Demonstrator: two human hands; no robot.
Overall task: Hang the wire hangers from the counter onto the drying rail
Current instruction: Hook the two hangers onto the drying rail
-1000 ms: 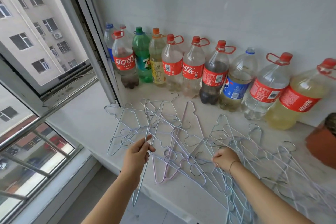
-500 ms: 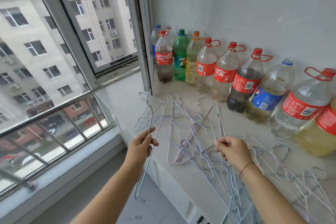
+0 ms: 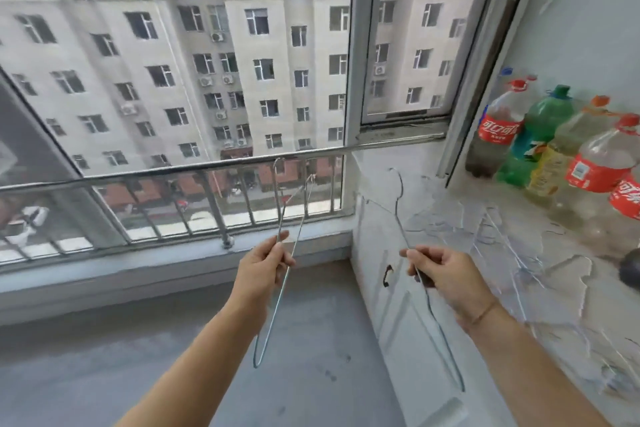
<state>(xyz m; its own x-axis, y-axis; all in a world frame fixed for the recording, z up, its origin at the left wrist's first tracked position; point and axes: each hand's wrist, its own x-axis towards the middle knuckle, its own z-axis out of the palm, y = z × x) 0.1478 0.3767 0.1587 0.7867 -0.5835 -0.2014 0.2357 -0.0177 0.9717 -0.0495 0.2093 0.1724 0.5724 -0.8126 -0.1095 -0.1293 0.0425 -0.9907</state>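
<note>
My left hand [image 3: 265,267] grips a wire hanger [image 3: 277,291] by its sides; the hook at its top reaches up to the metal rail [image 3: 173,172] running across the window. A second wire hanger [image 3: 436,322] is pinched in my right hand [image 3: 438,274], held in the air beside the counter's left end, its hook up and free of the rail. Several more hangers [image 3: 502,232] lie tangled and blurred on the white counter [image 3: 561,288] at the right.
A row of large plastic bottles [image 3: 540,142] stands along the wall at the counter's back. Vertical railing bars [image 3: 214,204] run below the rail in front of the window. The counter's side panel [image 3: 391,288] drops to a grey floor [image 3: 311,340].
The view has swung left from the counter toward the window. Both hands have lifted their hangers off the pile; the left one now has its hook up at the rail.
</note>
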